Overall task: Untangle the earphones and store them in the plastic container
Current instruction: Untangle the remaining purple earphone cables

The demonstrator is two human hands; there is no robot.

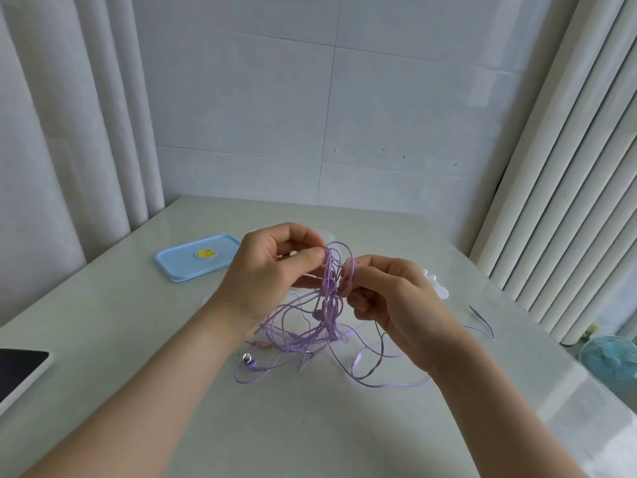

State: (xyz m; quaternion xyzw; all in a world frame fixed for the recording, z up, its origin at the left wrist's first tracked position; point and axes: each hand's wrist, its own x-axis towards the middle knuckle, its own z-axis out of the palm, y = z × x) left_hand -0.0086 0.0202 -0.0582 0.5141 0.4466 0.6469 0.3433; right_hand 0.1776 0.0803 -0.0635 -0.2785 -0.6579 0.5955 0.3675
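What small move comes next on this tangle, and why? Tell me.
Probably ease the right hand sideways, away: it pinches one strand, the left hand pinches the loops' top, and the purple earphones hang knotted below them.

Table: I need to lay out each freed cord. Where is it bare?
Bare: the left stretch between the blue lid and the dark screen; the near strip of the table. Crowded: the middle, where the purple earphones sprawl, out to the white pieces.
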